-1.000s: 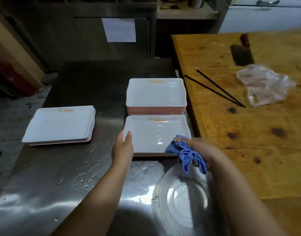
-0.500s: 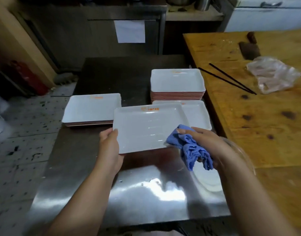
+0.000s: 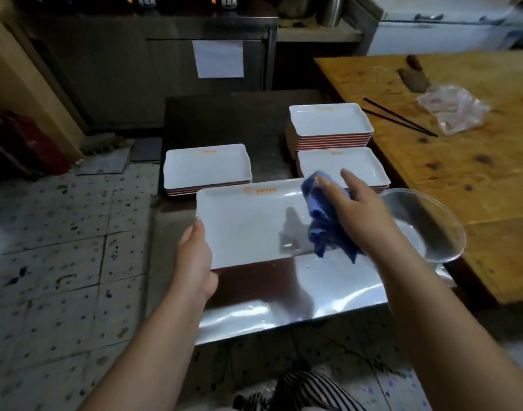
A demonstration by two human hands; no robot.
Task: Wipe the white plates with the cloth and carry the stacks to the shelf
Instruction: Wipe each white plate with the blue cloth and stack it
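The right hand (image 3: 362,215) had moved up onto the plate (image 3: 248,223) since half a second before, its fingers now stretched nearly straight over the far right corner, pressing the cloth (image 3: 322,221) against the white surface; earlier it had held the bunched cloth just off the near right edge. The left hand (image 3: 195,256) still gripped the plate's left rim, thumb on top and fingers curled under, holding it above the steel table (image 3: 284,304). Plates stood in three stacks: a low one (image 3: 207,167) to the left, a tall one (image 3: 328,120) at the back and a low one (image 3: 352,164) just before it, partly hidden by the hand. The tall stack seemed to hold about seven plates, though the rims blurred together. The held plate was rectangular, glossy white, with an orange logo at its far rim and a brown underside edge. One clear bowl (image 3: 426,226) sat at the right, beside the wooden table (image 3: 461,173) with two chopsticks (image 3: 402,118).
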